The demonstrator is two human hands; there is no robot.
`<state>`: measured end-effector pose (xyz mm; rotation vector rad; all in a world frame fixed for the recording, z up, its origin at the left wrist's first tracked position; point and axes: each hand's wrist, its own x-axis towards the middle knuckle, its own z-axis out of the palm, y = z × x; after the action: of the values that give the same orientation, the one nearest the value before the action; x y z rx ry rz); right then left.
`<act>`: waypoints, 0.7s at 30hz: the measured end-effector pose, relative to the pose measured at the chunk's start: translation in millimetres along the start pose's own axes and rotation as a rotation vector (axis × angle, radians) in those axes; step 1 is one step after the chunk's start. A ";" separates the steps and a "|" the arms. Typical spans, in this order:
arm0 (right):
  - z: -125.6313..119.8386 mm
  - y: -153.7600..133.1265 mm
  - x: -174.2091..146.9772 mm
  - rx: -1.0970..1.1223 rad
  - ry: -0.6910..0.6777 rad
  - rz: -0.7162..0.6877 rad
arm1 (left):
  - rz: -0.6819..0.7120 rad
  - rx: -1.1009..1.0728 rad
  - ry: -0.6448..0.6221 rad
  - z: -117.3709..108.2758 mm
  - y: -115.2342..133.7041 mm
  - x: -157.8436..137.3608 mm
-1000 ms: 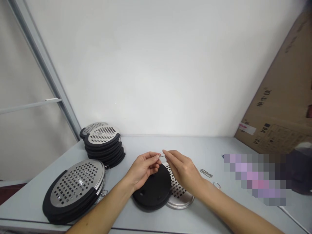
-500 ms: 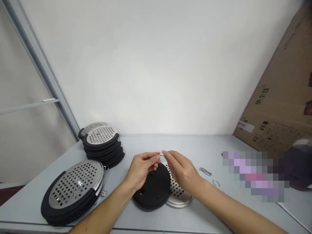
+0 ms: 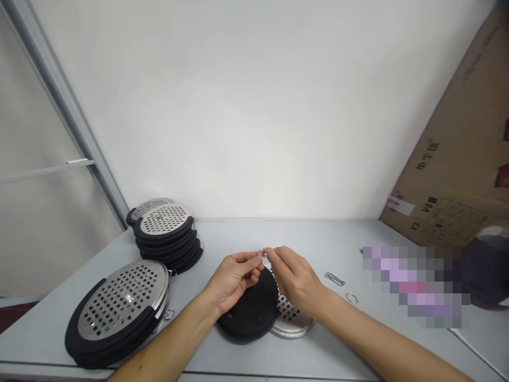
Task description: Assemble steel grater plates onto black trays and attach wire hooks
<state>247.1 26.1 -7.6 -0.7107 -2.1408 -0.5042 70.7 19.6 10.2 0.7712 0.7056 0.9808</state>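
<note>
A small metal ring [image 3: 261, 251] is pinched between thumb and forefinger of my left hand [image 3: 233, 278]. My right hand [image 3: 298, 276] meets it from the other side, its fingertips closed on the same ring. Beneath both hands lies a round black disc [image 3: 251, 310], its face partly covered by my left hand. A perforated metal disc [image 3: 293, 321] with a silver rim lies beside it, partly under the black one and my right hand. Fine details at the fingertips are too small to make out.
On the left are two stacks of perforated metal discs with black edging, a near stack [image 3: 119, 307] and a far stack [image 3: 167, 233]. Right of my hands lie a bent wire piece [image 3: 334, 279] and a loose ring [image 3: 352, 298]. A cardboard box [image 3: 457, 159] leans at the right.
My right fingertips have come closer to my left ones, and the ring has turned slightly between them. The discs and loose pieces stay where they were.
</note>
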 end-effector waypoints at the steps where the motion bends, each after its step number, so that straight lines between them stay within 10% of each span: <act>1: 0.7 0.5 0.5 0.015 0.016 0.003 | -0.006 0.018 0.001 1.7 -2.4 -0.7; 12: -8.5 -1.7 15.6 0.487 -0.003 0.480 | 0.198 0.186 0.139 -4.4 10.1 5.4; 21: -54.1 38.7 24.6 0.845 -0.419 0.656 | 0.261 0.479 0.099 -2.0 2.5 2.1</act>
<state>289.9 32.8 48.6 -0.9803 -2.0353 0.9145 68.8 22.8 10.7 1.2631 0.9604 1.1047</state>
